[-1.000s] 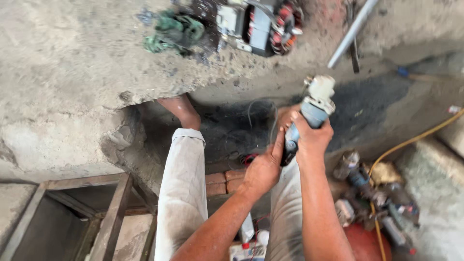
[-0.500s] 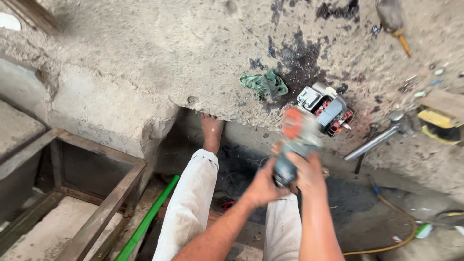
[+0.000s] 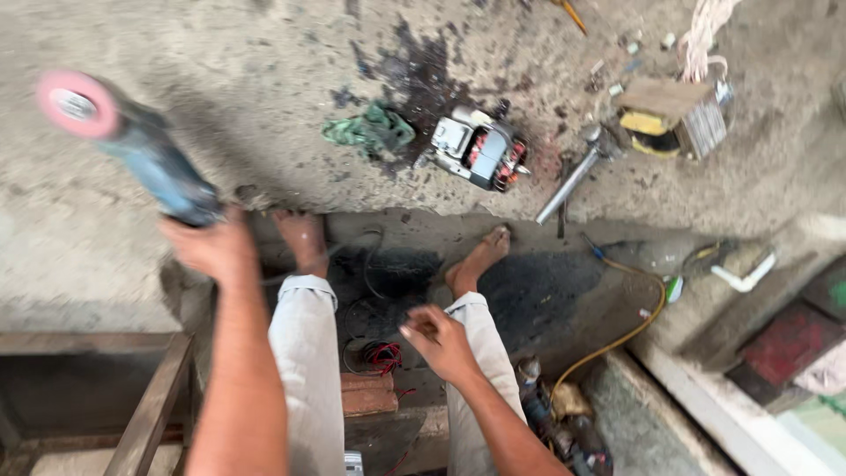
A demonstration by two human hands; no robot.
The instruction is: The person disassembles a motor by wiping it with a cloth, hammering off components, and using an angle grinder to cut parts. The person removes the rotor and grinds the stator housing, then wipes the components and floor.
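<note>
**Grinder raised at far left**

We see the blue angle grinder, pink disc outermost, lifted at the far left, our left hand clenched around its body. Our right hand hangs loosely curled, holding nothing, over the right knee. Beyond, an electric motor lies on the concrete floor.

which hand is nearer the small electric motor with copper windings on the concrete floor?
Right hand: empty, below the small electric motor. Left hand grips the blue power tool, further off to the motor's left.
</note>
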